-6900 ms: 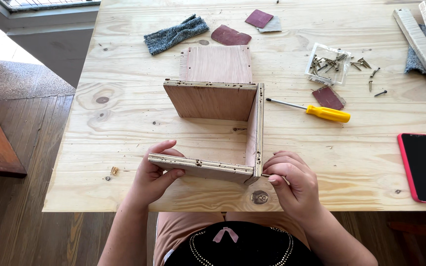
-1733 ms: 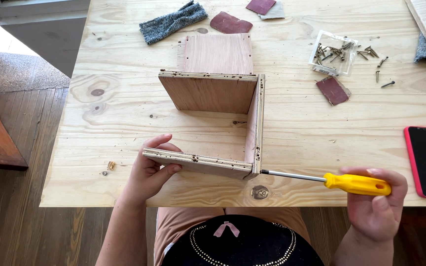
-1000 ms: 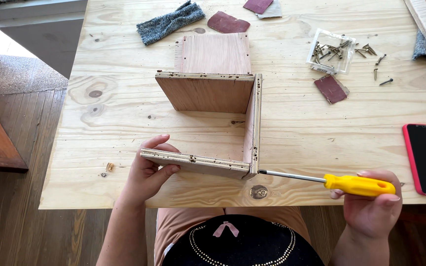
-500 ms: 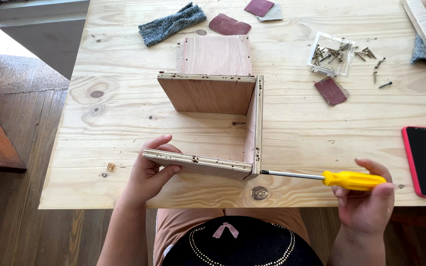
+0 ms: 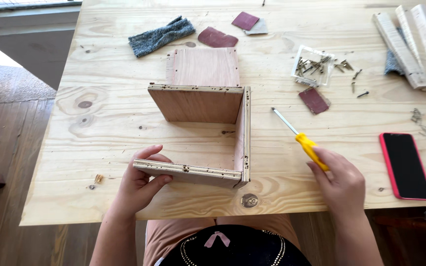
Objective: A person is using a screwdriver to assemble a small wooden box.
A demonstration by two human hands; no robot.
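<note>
The three-sided plywood frame point(image 5: 208, 133) stands on edge near the front of the pale wooden table point(image 5: 75, 148), with the left hand point(image 5: 141, 184) pinching its nearest panel between thumb and curled fingers. Just right of it, the right hand point(image 5: 341, 182) is closed around the yellow-handled screwdriver point(image 5: 301, 140), whose tip points away, clear of the wood. Farther back lie a clear tray of screws point(image 5: 312, 71), sandpaper pieces point(image 5: 218, 37) and a grey knitted band point(image 5: 161, 36).

A red-cased phone point(image 5: 404, 165), screen dark, lies right of a clear screw box point(image 5: 313, 72).
</note>
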